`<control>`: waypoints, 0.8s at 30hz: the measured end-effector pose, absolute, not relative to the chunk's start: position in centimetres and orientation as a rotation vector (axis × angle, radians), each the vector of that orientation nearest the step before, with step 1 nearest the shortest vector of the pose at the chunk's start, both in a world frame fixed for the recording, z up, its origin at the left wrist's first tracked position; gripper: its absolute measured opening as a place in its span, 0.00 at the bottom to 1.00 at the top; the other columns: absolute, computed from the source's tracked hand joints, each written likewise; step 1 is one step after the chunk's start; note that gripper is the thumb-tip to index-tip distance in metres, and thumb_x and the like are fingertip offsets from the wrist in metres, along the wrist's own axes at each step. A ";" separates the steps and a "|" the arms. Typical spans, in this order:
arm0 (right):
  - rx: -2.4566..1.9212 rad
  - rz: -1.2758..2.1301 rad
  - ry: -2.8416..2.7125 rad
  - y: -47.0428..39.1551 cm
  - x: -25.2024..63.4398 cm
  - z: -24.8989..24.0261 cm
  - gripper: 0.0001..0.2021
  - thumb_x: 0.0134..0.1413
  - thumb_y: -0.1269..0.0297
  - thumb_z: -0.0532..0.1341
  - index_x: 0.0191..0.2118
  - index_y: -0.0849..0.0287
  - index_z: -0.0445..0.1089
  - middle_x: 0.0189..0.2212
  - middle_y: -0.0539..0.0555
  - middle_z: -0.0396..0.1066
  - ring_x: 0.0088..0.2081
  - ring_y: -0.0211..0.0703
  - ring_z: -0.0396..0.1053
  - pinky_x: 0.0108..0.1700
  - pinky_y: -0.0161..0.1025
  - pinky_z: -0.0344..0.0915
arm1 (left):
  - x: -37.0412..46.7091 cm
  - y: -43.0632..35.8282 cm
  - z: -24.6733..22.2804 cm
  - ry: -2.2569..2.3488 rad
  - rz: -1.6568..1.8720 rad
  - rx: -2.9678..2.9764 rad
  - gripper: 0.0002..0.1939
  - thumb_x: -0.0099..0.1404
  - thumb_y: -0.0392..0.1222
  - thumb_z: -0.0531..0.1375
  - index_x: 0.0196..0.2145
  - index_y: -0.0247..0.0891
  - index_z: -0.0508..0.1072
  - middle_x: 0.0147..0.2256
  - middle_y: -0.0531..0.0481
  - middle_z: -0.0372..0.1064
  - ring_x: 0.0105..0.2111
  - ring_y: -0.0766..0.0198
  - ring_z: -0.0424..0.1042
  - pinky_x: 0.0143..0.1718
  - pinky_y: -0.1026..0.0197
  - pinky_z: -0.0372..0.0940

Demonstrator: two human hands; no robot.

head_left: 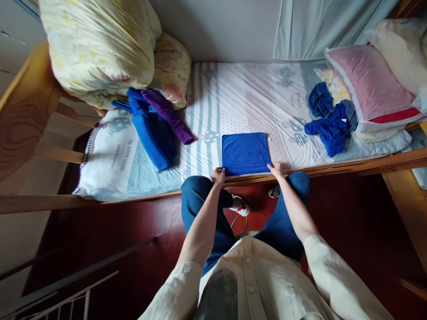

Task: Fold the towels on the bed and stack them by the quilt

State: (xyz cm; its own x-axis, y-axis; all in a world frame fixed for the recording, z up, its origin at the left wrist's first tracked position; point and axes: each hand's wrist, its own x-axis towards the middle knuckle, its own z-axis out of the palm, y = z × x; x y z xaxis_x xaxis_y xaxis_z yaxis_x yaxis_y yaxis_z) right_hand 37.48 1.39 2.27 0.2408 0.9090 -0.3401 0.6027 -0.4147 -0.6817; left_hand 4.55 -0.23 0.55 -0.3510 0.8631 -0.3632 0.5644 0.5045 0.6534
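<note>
A blue towel (246,149) lies flat on the bed near its front edge, with a narrow strip folded over along the side closest to me. A small white tag sticks out at its right side. My left hand (218,176) is closed on the near left corner of the strip. The near right corner is pinched between the fingers of my right hand (275,170).
To the left lie folded blue cloths (154,138) and a rolled purple cloth (169,116). Crumpled blue cloths (328,126) sit at right beside a pink pillow (373,82). Bulky yellow bedding (103,44) rises at the back left. The wooden bed rail (353,170) runs along the front.
</note>
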 end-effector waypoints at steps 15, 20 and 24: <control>-2.105 1.017 -1.303 1.7 37.1 2.3 0.17 0.49 0.58 0.66 0.19 0.55 0.59 0.15 0.46 0.59 0.28 0.42 0.66 0.32 0.35 0.57 | 4.8 0.0 -1.2 2.199 0.639 0.856 0.11 0.62 0.43 0.63 0.41 0.37 0.79 0.32 0.48 0.78 0.39 0.55 0.79 0.46 0.57 0.71; -2.106 0.983 -1.284 1.6 37.1 2.4 0.16 0.49 0.58 0.66 0.19 0.56 0.62 0.16 0.48 0.63 0.30 0.44 0.69 0.34 0.35 0.60 | 4.6 -0.3 -1.2 2.221 0.620 0.829 0.10 0.63 0.42 0.64 0.41 0.37 0.79 0.35 0.46 0.80 0.40 0.55 0.80 0.46 0.58 0.71; -2.139 0.976 -1.280 1.5 37.2 2.3 0.15 0.51 0.57 0.65 0.20 0.57 0.66 0.18 0.50 0.69 0.32 0.47 0.72 0.38 0.36 0.63 | 4.6 -0.3 -1.1 2.235 0.609 0.821 0.09 0.64 0.42 0.62 0.40 0.38 0.79 0.35 0.46 0.80 0.41 0.54 0.80 0.46 0.57 0.71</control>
State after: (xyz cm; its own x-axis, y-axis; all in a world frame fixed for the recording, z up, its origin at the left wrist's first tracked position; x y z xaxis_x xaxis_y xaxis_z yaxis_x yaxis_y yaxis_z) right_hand 37.25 1.49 2.26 0.3154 0.8870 -0.3372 0.5598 -0.4608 -0.6886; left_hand 4.58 -0.31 -1.13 -0.5768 0.6959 -0.4278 0.3828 0.6929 0.6111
